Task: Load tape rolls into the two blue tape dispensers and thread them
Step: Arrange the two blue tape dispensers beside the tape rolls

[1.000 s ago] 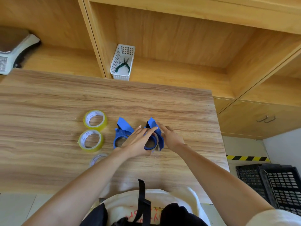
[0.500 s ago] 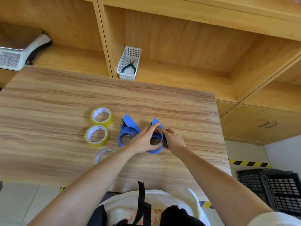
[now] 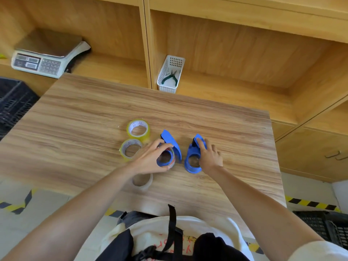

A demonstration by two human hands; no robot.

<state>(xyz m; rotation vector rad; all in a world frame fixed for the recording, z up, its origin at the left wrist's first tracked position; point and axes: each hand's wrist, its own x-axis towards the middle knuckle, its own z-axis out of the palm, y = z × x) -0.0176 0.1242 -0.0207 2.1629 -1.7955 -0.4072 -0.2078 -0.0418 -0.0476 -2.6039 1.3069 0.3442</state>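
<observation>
Wooden bench (image 3: 75, 129), viewed from above. Two blue tape dispensers lie near its middle, a little apart.

Left dispenser (image 3: 170, 146): the left hand (image 3: 150, 159) curls round its ring end, thumb on the near side, fingers on the far side. A roll seems to sit inside the ring; motion blur makes that hard to confirm.

Right dispenser (image 3: 191, 161): the right hand (image 3: 208, 157) rests on it, fingers mostly straight and laid along the blue tongue toward its tip, with no clear grip. Its ring shows bench wood through the middle.

Just left of the left dispenser lie two yellowish tape rolls, flat: the far roll (image 3: 138, 129) and the near roll (image 3: 130, 149), close together or touching. A clear roll (image 3: 142, 180) lies under the left wrist, nearer the bench edge.

On the shelf behind: a white basket (image 3: 170, 74) holding green-handled pliers (image 3: 170, 78), and farther left a weighing scale (image 3: 47, 55). Black crates (image 3: 13, 98) stand at the left and at the lower right.
</observation>
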